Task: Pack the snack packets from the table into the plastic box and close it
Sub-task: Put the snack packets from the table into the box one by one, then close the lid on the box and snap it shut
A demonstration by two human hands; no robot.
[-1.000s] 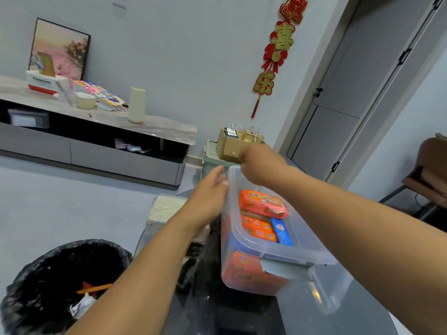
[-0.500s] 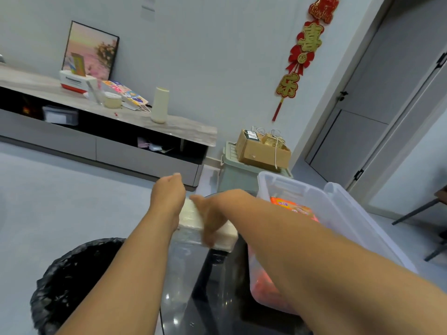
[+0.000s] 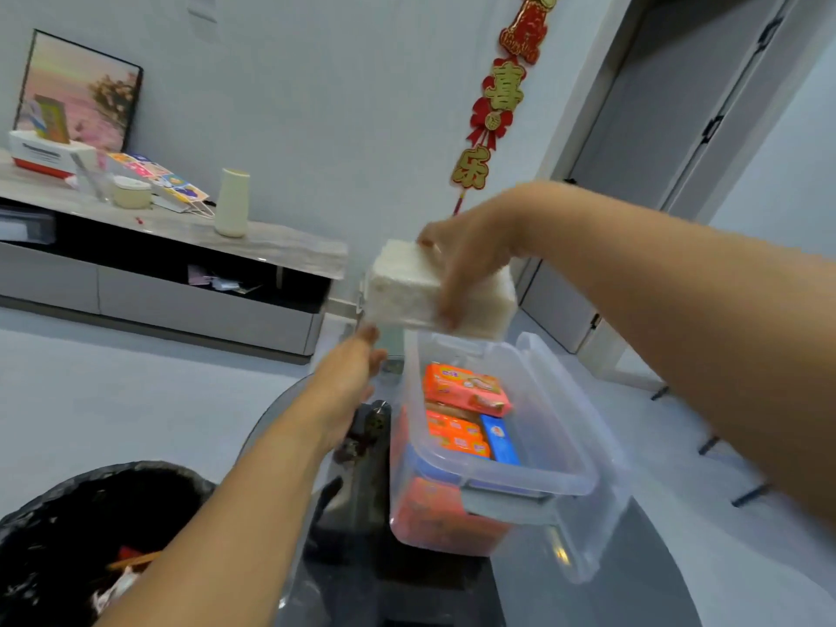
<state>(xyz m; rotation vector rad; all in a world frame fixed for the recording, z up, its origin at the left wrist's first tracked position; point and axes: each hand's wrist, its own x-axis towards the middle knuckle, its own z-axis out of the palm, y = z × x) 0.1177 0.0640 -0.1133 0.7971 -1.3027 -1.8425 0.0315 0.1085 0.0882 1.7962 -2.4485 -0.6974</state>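
White packet (image 3: 407, 287) in right hand (image 3: 470, 260) — above plastic box (image 3: 583, 472).

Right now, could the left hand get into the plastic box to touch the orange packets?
Probably yes. The left hand hovers empty beside the plastic box, whose top is open. Only the white packet, held by the right hand above the far rim, might partly crowd the way to the orange packets.

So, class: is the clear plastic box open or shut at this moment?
Open. The plastic box has no lid over it, and the orange snack packets inside show straight through its top.
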